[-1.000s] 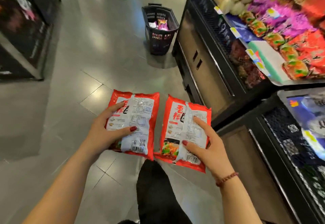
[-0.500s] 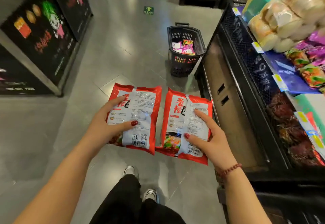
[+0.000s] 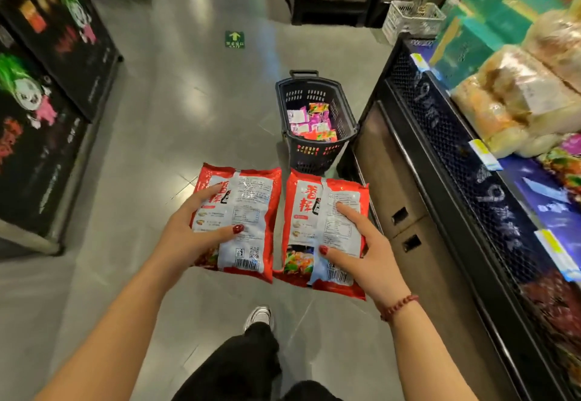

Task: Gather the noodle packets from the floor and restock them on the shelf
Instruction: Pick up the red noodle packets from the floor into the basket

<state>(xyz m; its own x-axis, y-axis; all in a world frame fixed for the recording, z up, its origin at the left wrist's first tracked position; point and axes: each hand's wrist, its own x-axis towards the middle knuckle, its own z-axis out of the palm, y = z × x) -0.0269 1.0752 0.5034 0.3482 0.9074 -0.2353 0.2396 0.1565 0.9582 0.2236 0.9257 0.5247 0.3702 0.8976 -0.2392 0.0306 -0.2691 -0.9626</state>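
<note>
Closer now, basket (image 3: 314, 152) holds pink packets (image 3: 301, 125); left hand (image 3: 188, 237) and right hand (image 3: 371, 262) each grip 1 noodle packet (image 3: 251, 199).

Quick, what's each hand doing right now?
Left hand: holds the left noodle packet.
Right hand: holds the right noodle packet.

Left hand (image 3: 188, 237): grips a red noodle packet (image 3: 248, 205), centre frame.
Right hand (image 3: 364, 253): grips a second red packet (image 3: 311, 212) beside it.
Basket (image 3: 342, 117): upper centre, holding packets.
Shelf (image 3: 456, 149): right edge.
</note>
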